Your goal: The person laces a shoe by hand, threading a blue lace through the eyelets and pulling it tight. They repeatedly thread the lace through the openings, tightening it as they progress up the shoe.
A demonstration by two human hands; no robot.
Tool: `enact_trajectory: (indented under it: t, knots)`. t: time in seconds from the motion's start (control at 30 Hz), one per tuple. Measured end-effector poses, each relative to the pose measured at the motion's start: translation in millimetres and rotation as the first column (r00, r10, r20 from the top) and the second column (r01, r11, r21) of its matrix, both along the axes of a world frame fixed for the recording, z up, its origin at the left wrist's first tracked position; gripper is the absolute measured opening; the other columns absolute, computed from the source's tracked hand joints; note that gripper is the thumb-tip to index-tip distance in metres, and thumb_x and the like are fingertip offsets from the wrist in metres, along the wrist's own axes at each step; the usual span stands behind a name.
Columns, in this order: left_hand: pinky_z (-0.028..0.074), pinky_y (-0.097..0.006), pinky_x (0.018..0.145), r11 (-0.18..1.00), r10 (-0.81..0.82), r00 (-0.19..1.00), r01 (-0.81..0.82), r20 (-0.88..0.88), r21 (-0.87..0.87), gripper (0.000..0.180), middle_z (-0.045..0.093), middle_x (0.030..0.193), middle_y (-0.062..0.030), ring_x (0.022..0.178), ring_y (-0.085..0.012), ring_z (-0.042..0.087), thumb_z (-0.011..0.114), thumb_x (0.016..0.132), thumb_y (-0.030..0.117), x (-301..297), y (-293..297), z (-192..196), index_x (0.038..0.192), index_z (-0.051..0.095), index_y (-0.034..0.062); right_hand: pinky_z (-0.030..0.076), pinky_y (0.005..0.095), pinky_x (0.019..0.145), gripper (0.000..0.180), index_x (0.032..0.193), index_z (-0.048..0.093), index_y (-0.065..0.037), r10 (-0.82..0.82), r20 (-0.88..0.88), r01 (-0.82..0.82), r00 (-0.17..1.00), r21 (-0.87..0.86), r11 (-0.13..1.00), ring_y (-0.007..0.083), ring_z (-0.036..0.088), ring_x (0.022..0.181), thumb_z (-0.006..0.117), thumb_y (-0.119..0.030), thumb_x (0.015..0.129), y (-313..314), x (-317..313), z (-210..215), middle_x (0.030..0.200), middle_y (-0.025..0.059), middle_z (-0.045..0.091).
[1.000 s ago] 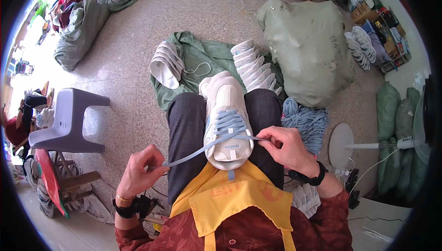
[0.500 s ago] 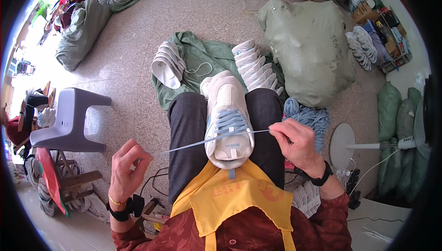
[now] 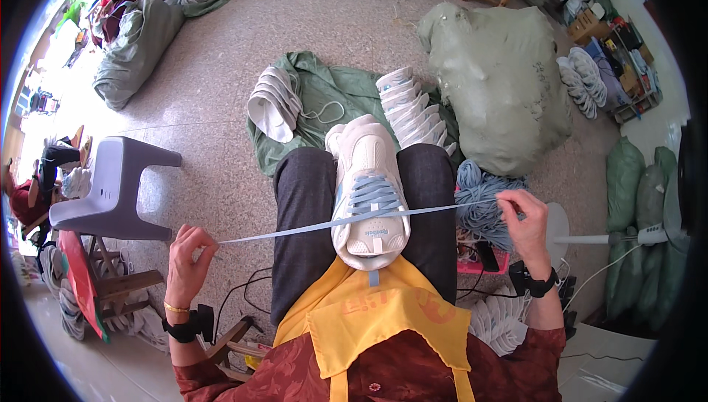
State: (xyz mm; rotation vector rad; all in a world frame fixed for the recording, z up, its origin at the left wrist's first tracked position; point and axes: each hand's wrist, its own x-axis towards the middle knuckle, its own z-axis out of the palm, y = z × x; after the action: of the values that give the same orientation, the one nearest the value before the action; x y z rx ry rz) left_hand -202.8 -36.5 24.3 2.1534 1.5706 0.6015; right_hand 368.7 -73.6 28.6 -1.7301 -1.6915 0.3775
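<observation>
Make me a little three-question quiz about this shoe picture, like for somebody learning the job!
1. Where is the white shoe with the lace stretched across it?
A) on the stool
B) between the person's legs
C) on the floor

2. True or false: the left hand and the right hand each pinch the lace.

3. Fill in the missing colour: the person wears a ____ apron.

Key: 1. B; 2. True; 3. yellow

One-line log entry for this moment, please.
left hand: pinching flat light-blue fabric lace | right hand: pinching lace | lace: stretched across white mesh sneaker
</observation>
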Motion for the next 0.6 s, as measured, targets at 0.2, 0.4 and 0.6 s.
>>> enact_trajectory:
  t: [0.2, 0.4, 0.6]
  knots:
    - [0.045, -0.038, 0.07, 0.991, 0.126, 0.992, -0.127, -0.027, -0.044, 0.016, 0.059, 0.075, -0.0099, 0.075, -0.0276, 0.053, 0.073, 0.08, -0.004, -29.3, -6.4, -3.9, 0.08, 0.058, -0.0003, 0.052, 0.0236, 0.058, 0.012, 0.104, 0.075, 0.003, -0.119, -0.111, 0.103, 0.987, -0.144, 0.984, 0.0091, 0.065, 0.065, 0.065, 0.002, 0.096, -4.7, 45.9, -26.0, 0.086, 0.0061, 0.072]
    - [0.042, -0.037, 0.066, 0.98, 0.192, 0.979, -0.195, -0.07, -0.03, 0.012, 0.056, 0.075, -0.0081, 0.075, -0.0249, 0.051, 0.07, 0.083, -0.002, -55.6, -9.0, -3.9, 0.083, 0.059, 0.0007, 0.053, 0.0241, 0.059, 0.014, 0.105, 0.075, 0.003, -0.161, -0.15, 0.128, 0.975, -0.205, 0.97, 0.0091, 0.066, 0.065, 0.064, 0.002, 0.096, -4.5, 73.2, -41.7, 0.083, 0.0057, 0.072]
    - [0.043, -0.037, 0.067, 0.973, 0.212, 0.969, -0.222, -0.13, -0.067, 0.012, 0.055, 0.075, -0.0078, 0.075, -0.0236, 0.051, 0.07, 0.084, -0.003, -59.2, -3.4, 5.4, 0.085, 0.058, 0.0001, 0.054, 0.024, 0.06, 0.014, 0.106, 0.074, 0.002, -0.231, -0.162, 0.183, 0.959, -0.265, 0.947, 0.0085, 0.066, 0.066, 0.063, 0.001, 0.098, -6.1, 99.0, -52.3, 0.082, 0.0051, 0.072]
